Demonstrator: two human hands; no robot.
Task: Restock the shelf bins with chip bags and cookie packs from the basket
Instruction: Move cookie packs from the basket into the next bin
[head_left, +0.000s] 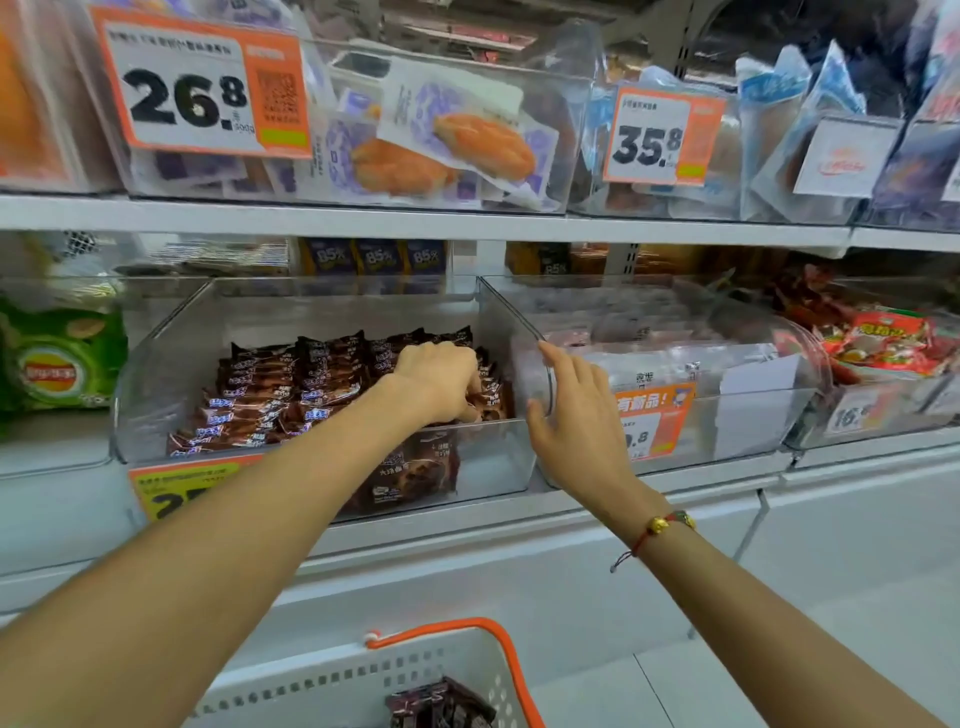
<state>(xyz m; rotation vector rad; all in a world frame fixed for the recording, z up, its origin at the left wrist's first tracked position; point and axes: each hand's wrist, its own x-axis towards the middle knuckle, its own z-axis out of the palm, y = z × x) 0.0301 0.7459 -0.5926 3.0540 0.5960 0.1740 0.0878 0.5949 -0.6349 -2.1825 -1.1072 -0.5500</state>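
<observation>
Now, left hand (439, 382): fingers curled down among cookie packs (291, 384); whether pinching one, cannot tell.
Right hand (574, 415): spread against bin (488, 467) divider.
Packs: long axes left-right, standing rows.

A clear bin (171, 364) on the lower shelf is filled with rows of cookie packs (291, 384), into which the left hand (439, 382) is reached from the front, while the right hand (576, 415) is laid against the curved front corner of the neighbouring bin (753, 415) to the right. A chip bag (57, 358) is stood in the bin to the left, and bread packs (447, 140) are held in a bin on the shelf above. The basket (322, 686) is placed below and in front of the shelf, with more packs (441, 706) lying in it.
</observation>
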